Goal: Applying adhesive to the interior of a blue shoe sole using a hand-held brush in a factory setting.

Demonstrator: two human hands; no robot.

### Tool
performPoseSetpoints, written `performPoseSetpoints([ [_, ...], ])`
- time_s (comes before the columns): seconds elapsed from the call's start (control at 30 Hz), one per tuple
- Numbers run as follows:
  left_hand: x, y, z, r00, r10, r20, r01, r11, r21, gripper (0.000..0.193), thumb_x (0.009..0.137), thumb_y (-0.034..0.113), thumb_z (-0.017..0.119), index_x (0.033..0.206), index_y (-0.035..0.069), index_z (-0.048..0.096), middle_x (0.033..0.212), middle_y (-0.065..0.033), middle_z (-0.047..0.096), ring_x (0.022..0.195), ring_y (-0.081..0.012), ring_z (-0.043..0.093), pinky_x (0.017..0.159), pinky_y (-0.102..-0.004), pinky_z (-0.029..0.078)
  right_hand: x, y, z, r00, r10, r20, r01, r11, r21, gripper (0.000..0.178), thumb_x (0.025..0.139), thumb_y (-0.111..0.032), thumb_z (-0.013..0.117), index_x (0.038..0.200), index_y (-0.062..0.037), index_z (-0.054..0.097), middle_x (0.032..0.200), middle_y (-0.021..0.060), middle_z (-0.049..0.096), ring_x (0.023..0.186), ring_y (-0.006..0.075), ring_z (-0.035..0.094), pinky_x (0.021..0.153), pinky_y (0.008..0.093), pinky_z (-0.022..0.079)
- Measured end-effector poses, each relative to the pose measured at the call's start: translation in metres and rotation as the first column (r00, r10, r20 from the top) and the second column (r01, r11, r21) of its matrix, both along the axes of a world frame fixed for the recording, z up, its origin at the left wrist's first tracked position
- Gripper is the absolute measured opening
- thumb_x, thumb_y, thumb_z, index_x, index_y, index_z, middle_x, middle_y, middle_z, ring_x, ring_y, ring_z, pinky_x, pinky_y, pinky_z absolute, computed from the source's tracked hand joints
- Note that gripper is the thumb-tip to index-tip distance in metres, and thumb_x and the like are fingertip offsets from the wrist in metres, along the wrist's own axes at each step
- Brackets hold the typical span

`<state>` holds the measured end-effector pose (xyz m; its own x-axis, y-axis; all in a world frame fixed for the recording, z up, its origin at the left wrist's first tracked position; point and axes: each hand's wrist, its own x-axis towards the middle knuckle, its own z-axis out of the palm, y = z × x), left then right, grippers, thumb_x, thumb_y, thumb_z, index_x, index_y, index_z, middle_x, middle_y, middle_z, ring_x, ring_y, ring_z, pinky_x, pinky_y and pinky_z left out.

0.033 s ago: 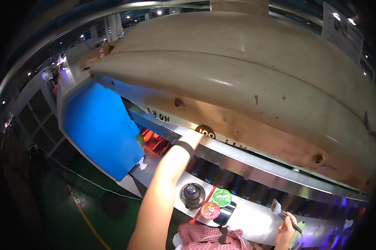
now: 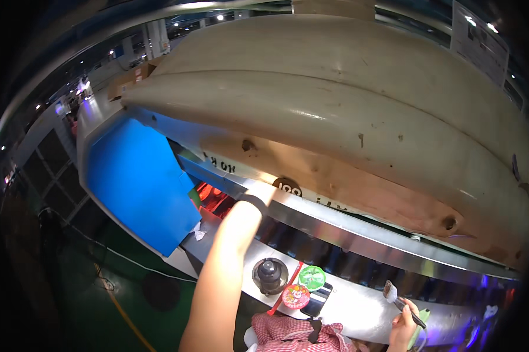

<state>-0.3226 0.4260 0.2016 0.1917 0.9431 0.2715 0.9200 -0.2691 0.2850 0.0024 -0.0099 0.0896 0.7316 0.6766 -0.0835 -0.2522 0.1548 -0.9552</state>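
Note:
My left arm stretches forward, a dark band on its wrist. My left hand (image 2: 263, 190) reaches to the metal edge under a large beige cover (image 2: 311, 100); its fingers are washed out by light and hidden. At the lower right, my right hand (image 2: 403, 328) is closed round the dark handle of a brush (image 2: 391, 293), bristles upward. Between my arms, on a metal ledge (image 2: 352, 305), are a dark round-knobbed object (image 2: 269, 273), a red strip (image 2: 279, 299), a green round lid (image 2: 312, 278), a pink round lid (image 2: 296, 296) and a phone (image 2: 319, 304).
A blue panel (image 2: 138, 182) stands at the left beside a red-glowing opening (image 2: 214, 200). A dark conveyor-like channel (image 2: 346, 258) runs between ledge and cover. Below left lies a green floor (image 2: 129, 305) with a cable. A checked cloth (image 2: 296, 334) is near my body.
My left forearm and wrist have shifted slightly left. The right hand still holds the brush in nearly the same place.

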Motion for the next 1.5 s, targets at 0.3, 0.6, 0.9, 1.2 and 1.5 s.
performPoseSetpoints([
  [0.3,-0.070,0.059,-0.032,0.972,0.222,-0.082,-0.230,0.968,-0.101,0.075,0.073,0.063,0.054,0.124,0.008,0.053,0.132,-0.0214,0.040,0.121,-0.0358,0.042,0.102,-0.0513,0.029,-0.012,-0.047,0.007,0.987,-0.160,0.018,0.160,0.987,0.028,0.025,0.088,-0.011,0.054,0.108,0.0030,0.056,0.099,0.0116,0.063,0.051,0.0061,0.048,0.044,0.0172,0.039],
  [0.6,-0.061,0.063,-0.041,0.960,0.265,-0.090,-0.273,0.957,-0.100,0.071,0.075,0.061,0.053,0.124,0.009,0.054,0.130,-0.0200,0.043,0.120,-0.0349,0.043,0.102,-0.0492,0.031,-0.024,-0.049,0.014,0.983,-0.150,-0.103,0.152,0.988,0.012,0.023,0.087,-0.010,0.054,0.107,0.0026,0.055,0.103,0.0150,0.062,0.051,0.0075,0.050,0.044,0.0185,0.041],
  [0.9,-0.014,0.037,-0.021,0.955,0.288,-0.065,-0.286,0.958,0.037,0.068,0.077,0.059,0.052,0.123,0.009,0.054,0.129,-0.0185,0.046,0.119,-0.0341,0.044,0.102,-0.0471,0.032,0.021,-0.093,0.003,0.960,-0.233,-0.153,0.247,0.966,0.075,0.025,0.086,-0.010,0.055,0.106,0.0046,0.055,0.100,0.0167,0.063,0.049,0.0108,0.051,0.044,0.0212,0.041],
  [1.2,0.194,-0.084,-0.003,0.870,-0.493,0.022,0.470,0.840,0.271,0.065,0.078,0.057,0.051,0.123,0.010,0.054,0.127,-0.0171,0.049,0.119,-0.0332,0.046,0.102,-0.0450,0.033,0.091,-0.080,-0.012,0.975,-0.036,-0.218,0.062,0.992,0.113,0.025,0.083,-0.003,0.058,0.106,0.0066,0.057,0.101,0.0177,0.063,0.060,0.0134,0.059,0.055,0.0226,0.049],
  [1.5,0.318,-0.142,-0.023,0.614,-0.786,0.067,0.786,0.617,0.030,0.061,0.080,0.054,0.050,0.123,0.011,0.054,0.125,-0.0156,0.052,0.118,-0.0324,0.047,0.102,-0.0429,0.035,0.166,-0.104,-0.060,0.987,0.087,-0.135,-0.068,0.987,0.146,0.028,0.077,0.002,0.061,0.104,0.0063,0.058,0.104,0.0199,0.062,0.088,0.0263,0.061,0.078,0.0330,0.050],
])
